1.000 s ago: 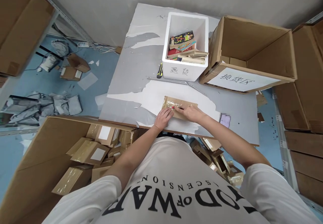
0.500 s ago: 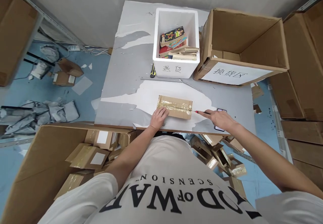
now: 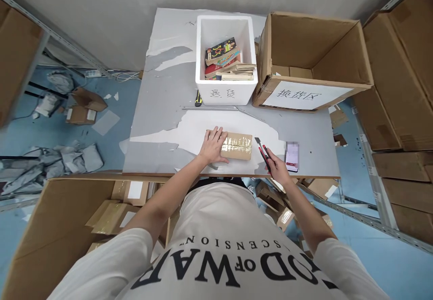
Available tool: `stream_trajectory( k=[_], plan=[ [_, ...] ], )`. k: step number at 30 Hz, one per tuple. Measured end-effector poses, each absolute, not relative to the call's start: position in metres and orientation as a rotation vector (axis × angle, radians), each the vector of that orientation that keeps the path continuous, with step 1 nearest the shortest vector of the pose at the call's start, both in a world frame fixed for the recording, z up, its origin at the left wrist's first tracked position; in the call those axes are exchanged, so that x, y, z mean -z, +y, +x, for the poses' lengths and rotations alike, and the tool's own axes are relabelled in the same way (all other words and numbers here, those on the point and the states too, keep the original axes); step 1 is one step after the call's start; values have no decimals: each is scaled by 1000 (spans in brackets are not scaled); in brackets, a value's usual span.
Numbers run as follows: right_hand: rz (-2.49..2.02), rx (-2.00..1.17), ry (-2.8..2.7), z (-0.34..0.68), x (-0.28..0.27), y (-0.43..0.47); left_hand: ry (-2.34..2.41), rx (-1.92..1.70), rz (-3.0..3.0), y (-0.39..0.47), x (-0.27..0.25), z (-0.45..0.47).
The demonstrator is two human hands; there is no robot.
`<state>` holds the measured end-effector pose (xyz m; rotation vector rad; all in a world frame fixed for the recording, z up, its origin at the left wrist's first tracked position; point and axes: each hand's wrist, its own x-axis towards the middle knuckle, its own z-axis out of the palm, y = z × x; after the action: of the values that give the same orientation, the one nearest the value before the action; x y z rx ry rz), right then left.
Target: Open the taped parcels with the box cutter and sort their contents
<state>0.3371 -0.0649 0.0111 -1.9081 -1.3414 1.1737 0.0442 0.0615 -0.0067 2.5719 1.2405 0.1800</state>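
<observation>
My widest lane runs down the left side of the worktop. Toward the back I'm blocked by the tall white foam box and the large cardboard box, side by side. A low strip lets me pass between them and the taped carton. Right of the carton, the right hand and its red-and-black utility knife obstruct the gap before the smartphone.

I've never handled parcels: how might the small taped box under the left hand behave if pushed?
The taped box would likely slide, not roll, given its flat faces. Lying low, it probably won't tip. Straight cardboard edges suggest stiffness.
</observation>
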Motion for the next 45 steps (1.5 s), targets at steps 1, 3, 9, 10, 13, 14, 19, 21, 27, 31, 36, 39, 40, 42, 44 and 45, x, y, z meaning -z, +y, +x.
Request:
stream_trajectory(
  k=[1,3,9,10,13,14,19,21,27,31,36,39,40,42,44,45],
  plan=[
    [-1888,-1189,-1319,332,-8,-66,1240,-120,2565,64,6,46],
    [-1841,-1213,-1317,328,-2,-68,1249,-40,2553,66,6,48],
    [-1752,-1163,-1527,340,6,-69,1248,-95,2546,66,10,45],
    [-1736,-1163,-1566,344,5,-68,1249,-108,2543,67,11,45],
    [-1703,-1229,-1614,351,2,-72,1258,-142,2532,69,13,46],
    [-1702,-1256,-1601,352,2,-75,1260,-149,2529,69,13,46],
    [-1709,-1379,-1438,343,7,-102,1276,-156,2512,70,15,47],
    [-1716,-1422,-1349,338,11,-113,1276,-159,2504,71,15,46],
    [-1751,-1500,-1128,339,15,-136,1264,-163,2496,71,18,45],
    [-1727,-1411,-786,337,15,-141,1217,-157,2483,70,16,45],
    [-1533,-1294,-363,300,23,-114,1232,-352,2306,85,13,35],
    [-1419,-1328,-190,272,27,-94,1320,-585,2118,106,19,17],
    [-1385,-1342,-164,265,28,-90,1359,-635,2019,114,23,10],
    [-1334,-1370,-146,257,31,-84,1396,-630,1745,127,33,-5],
    [-1308,-1387,-144,255,37,-82,1330,-539,1458,133,43,-17],
    [-1303,-1389,-147,256,40,-82,1275,-507,1343,134,47,-20]
  ],
)
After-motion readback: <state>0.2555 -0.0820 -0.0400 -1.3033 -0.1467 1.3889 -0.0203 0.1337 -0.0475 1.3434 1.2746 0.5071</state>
